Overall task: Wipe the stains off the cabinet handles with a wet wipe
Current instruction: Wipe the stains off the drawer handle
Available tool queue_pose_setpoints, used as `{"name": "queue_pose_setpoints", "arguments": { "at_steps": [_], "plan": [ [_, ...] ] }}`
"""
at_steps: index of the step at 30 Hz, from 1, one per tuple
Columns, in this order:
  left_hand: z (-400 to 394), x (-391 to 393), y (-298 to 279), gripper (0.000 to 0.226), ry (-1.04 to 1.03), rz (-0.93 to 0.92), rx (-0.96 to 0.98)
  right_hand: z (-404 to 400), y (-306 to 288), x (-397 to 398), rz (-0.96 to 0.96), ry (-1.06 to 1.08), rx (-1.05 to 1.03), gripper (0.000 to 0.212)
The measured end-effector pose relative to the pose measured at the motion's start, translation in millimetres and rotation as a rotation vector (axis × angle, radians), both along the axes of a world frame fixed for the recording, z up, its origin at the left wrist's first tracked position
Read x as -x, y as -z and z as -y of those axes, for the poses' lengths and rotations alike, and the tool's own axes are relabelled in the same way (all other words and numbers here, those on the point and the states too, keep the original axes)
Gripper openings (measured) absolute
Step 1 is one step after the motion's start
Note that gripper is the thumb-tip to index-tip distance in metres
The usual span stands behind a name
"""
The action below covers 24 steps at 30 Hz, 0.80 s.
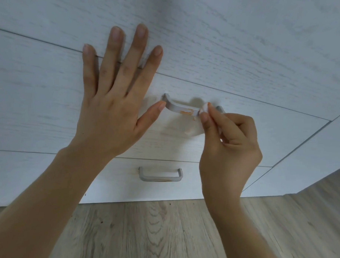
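**Wet wipe pinched against a stained drawer handle**

The right hand (228, 142) pinches a white wet wipe (196, 127) between thumb and fingertips, its other fingers curled into the palm. The wipe is bunched at the right end of the upper handle (177, 108), touching it, and a loose flap hangs below the bar against the drawer front. Faint orange marks show on the wipe near the fingertips and on its lower edge.

The left hand (116, 100) is spread flat against the cabinet front (41, 105), fingers fanned upward across the seam between the drawer and the panel above it. Its thumb reaches to the right, the tip touching the left end of the upper handle.

The upper handle is a grey bar mounted near the top edge of its drawer front. An orange stain (186, 112) sits on the bar just left of the wipe, between the two hands.

Below, on the next drawer front, a lower handle (160, 175) of the same grey shape sits between the two forearms, with an orange smear along its bottom edge. Under the cabinet's lower edge lies a wood-grain floor (161, 234).
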<state>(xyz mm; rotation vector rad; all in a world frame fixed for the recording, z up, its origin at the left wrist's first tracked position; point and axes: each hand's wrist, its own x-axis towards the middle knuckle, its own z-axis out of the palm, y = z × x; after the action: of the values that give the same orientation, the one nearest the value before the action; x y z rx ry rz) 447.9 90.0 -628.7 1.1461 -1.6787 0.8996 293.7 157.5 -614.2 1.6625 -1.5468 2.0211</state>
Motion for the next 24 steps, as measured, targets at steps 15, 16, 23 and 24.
{"name": "queue_pose_setpoints", "arguments": {
  "at_steps": [15,16,23,24],
  "plan": [
    [-2,-2,2,0.061,-0.007,0.029,0.013,0,3,-14,-0.076,-0.046,0.001,0.021],
    [-2,-3,2,0.061,-0.012,0.030,0.019,0,3,-13,-0.071,-0.056,-0.007,0.021],
    [0,-9,14,0.059,-0.021,0.036,0.011,1,6,-10,-0.010,-0.016,0.013,0.022],
    [0,-10,18,0.059,-0.027,0.032,0.004,1,6,-10,-0.035,-0.015,0.018,0.022]
  ]
}}
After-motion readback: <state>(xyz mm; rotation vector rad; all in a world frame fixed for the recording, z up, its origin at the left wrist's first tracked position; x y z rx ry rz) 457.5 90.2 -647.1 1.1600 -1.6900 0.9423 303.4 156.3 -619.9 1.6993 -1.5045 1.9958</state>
